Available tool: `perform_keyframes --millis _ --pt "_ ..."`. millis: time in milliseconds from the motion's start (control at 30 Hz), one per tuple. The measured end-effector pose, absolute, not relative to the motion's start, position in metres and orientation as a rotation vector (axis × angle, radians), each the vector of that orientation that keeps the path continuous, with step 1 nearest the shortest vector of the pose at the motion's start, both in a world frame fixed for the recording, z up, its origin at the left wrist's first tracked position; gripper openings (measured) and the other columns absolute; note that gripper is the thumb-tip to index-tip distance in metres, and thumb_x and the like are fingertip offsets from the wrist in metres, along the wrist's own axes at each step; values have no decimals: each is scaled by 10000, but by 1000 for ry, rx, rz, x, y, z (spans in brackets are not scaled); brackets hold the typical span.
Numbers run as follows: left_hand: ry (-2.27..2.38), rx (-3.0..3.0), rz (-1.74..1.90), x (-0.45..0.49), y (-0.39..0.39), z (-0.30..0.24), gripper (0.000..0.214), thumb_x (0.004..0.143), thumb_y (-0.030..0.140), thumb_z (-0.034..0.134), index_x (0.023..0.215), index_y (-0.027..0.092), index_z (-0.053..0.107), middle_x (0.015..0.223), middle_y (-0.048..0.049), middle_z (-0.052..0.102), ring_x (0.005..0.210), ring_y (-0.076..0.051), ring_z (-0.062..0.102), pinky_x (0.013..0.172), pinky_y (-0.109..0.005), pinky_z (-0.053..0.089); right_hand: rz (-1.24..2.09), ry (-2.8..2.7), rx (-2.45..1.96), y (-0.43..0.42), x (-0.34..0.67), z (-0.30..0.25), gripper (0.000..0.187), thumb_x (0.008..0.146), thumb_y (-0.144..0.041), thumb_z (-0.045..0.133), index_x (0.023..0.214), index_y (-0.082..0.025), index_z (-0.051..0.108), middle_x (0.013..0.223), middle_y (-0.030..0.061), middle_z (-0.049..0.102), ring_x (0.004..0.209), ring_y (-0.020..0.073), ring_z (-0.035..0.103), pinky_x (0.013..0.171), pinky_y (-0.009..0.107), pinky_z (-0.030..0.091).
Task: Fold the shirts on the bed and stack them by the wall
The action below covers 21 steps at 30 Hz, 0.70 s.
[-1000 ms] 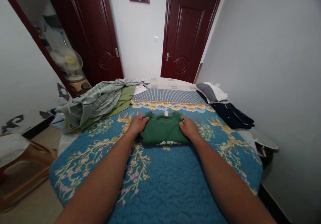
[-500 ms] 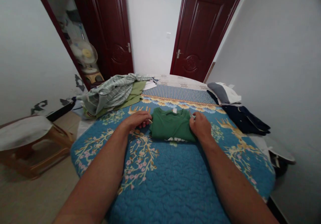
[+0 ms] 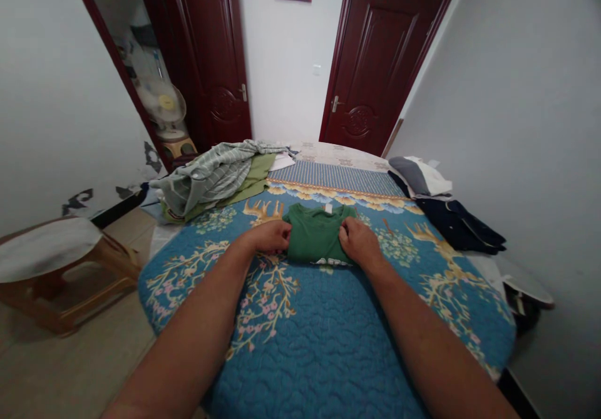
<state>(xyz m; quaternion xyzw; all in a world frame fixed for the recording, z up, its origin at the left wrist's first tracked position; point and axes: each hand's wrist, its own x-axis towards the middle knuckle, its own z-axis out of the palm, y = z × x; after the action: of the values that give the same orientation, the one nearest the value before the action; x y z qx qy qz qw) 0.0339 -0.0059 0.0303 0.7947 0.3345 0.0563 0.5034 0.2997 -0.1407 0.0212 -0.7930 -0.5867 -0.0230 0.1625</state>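
Note:
A green T-shirt (image 3: pixel 315 236), folded into a compact rectangle, lies on the blue floral cover (image 3: pixel 323 331). Its collar and white neck label face the far side, and part of a white print shows along the near fold. At its left edge, my left hand (image 3: pixel 273 236) is closed with curled fingers gripping the fabric. My right hand (image 3: pixel 360 241) pinches the shirt's right side, its knuckles up and covering that edge. The fingertips of both hands are partly hidden.
Checked grey shirts (image 3: pixel 211 178) lie heaped over an olive garment (image 3: pixel 256 178) at the far left. On the right are folded dark trousers (image 3: pixel 462 226) and a grey-and-white garment (image 3: pixel 422 176). A stool (image 3: pixel 47 250) stands left of the table.
My right hand has moved left onto the shirt, and the shirt's right edge looks drawn in. My left hand has closed against the left edge. The view has tilted slightly up.

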Motion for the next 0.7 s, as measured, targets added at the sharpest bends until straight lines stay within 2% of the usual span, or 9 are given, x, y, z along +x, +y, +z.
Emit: perform_keyframes --millis 67,167,300,400,500,600,700 --pt "772 1932 219 38 -10 31 132 608 265 784 692 228 689 626 3 685 566 -171 619 537 -261 449 -55 -1644 -2267 -140 303 23 262 1070 -297 486 1148 -196 715 1139 125 756 1034 241 677 897 310 447" --pt "696 1919 170 37 -12 41 93 670 294 718 728 221 721 643 -12 697 576 -172 618 552 -266 450 -79 -1505 -2312 -140 321 25 311 1056 -241 450 1164 -179 735 1182 144 769 1077 252 689 952 320 456" --pt "613 1884 49 28 -8 52 227 764 430 749 789 205 741 713 -44 728 576 -165 605 536 -263 428 -19 -1247 -2376 -144 360 27 336 1011 -201 447 1127 -168 761 1161 150 782 1080 256 705 940 318 480" --pt "599 1882 28 23 -4 52 347 771 539 805 844 205 748 752 -42 722 608 -159 609 543 -254 422 316 -1146 -2333 -149 381 31 288 1001 -234 467 971 -164 745 977 123 785 859 213 715 769 290 504" --pt "611 1849 24 23 -3 48 394 784 582 807 879 208 726 797 -44 733 663 -167 648 598 -261 477 820 -1090 -2204 -154 386 34 315 1027 -351 495 851 -173 684 783 81 737 607 162 643 578 268 463" --pt "623 1775 81 25 -4 43 443 803 612 793 964 213 685 840 -38 739 719 -184 695 671 -289 551 1071 -1217 -2057 -158 383 37 353 1009 -457 598 788 -185 645 691 53 701 557 144 618 520 246 441" --pt "658 1724 141 30 -4 38 474 779 610 813 967 209 646 798 -8 701 657 -162 672 656 -296 564 1152 -1427 -1990 -162 383 40 362 957 -470 696 736 -192 623 615 23 663 548 132 598 532 230 447"
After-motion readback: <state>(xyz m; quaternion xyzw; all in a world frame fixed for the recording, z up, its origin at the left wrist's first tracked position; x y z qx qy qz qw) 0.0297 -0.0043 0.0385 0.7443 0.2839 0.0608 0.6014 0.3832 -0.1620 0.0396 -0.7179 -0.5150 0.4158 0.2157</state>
